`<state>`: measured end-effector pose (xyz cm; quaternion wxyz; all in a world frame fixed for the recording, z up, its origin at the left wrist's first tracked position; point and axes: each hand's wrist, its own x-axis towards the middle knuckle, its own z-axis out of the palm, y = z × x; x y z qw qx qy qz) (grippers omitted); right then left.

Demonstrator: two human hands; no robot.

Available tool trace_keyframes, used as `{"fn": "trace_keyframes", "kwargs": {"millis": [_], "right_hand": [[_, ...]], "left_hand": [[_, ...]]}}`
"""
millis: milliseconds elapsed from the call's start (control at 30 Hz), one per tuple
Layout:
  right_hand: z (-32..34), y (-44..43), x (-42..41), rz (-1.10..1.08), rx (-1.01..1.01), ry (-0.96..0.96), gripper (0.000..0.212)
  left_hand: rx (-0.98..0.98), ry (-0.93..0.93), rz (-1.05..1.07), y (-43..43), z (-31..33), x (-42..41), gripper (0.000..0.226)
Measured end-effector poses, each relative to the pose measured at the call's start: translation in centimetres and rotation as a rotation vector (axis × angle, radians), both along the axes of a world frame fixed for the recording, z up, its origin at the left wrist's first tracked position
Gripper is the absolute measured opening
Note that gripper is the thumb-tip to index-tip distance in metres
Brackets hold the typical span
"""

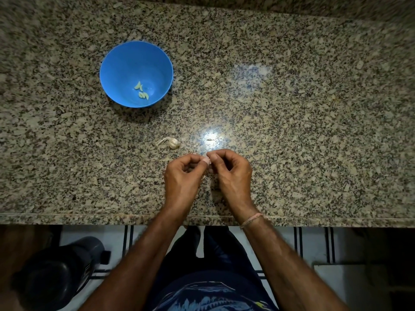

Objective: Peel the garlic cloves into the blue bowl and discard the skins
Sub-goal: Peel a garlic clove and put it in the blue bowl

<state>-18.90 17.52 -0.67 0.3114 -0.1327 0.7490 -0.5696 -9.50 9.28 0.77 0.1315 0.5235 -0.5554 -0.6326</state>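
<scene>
My left hand (182, 173) and right hand (233, 173) are close together above the tabletop (292, 108), not far in from its front edge. Both have their fingers curled, and thumbs and fingertips meet on one small garlic clove (206, 161), which is pinched between them with pale pinkish skin showing. I cannot tell how much skin is already loose.

Just beyond my left hand lies the rest of the garlic bulb (170, 142) with its dry stem pointing left, apart from my fingers. A little scrap of skin (210, 139) lies in the bright glare just ahead of my right hand.

The blue bowl (125, 63) stands well off to the far left, and a few peeled cloves (141, 90) lie at its bottom. Speckled granite stretches wide to my right and on to the back edge.

My forearms cross the front edge, with a thin band (251, 219) on my right wrist. Below the edge, on the floor to my left, stands a dark container (58, 272).
</scene>
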Motion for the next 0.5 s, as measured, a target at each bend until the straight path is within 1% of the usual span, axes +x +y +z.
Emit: {"fn": "trace_keyframes", "kwargs": {"millis": [67,133,200,300,400,467,500], "right_hand": [[0.05,0.28,-0.19,0.002,-0.056,-0.101,0.015],[0.06,0.44,-0.25,-0.001,-0.097,-0.185,0.021],[-0.13,0.49,-0.21,-0.004,-0.117,-0.225,0.022],[-0.54,0.68,-0.27,0.003,-0.127,-0.263,0.023],[-0.51,0.84,-0.32,0.031,-0.16,-0.283,0.024],[-0.35,0.82,-0.39,0.037,-0.16,-0.276,0.025],[-0.33,0.83,-0.44,0.033,-0.16,-0.277,0.025]], "left_hand": [[0.176,0.075,0.095,-0.07,-0.15,-0.01,0.012],[0.223,0.093,0.107,-0.24,-0.17,0.0,0.015],[0.188,0.086,0.073,-0.34,0.04,0.05,0.014],[0.033,0.038,-0.009,-0.46,0.23,0.19,0.01],[-0.064,-0.011,-0.069,-0.77,0.17,0.25,0.006],[-0.071,-0.012,-0.082,-0.85,0.17,0.2,0.006],[-0.04,0.001,-0.072,-0.83,0.13,0.15,0.006]]}}
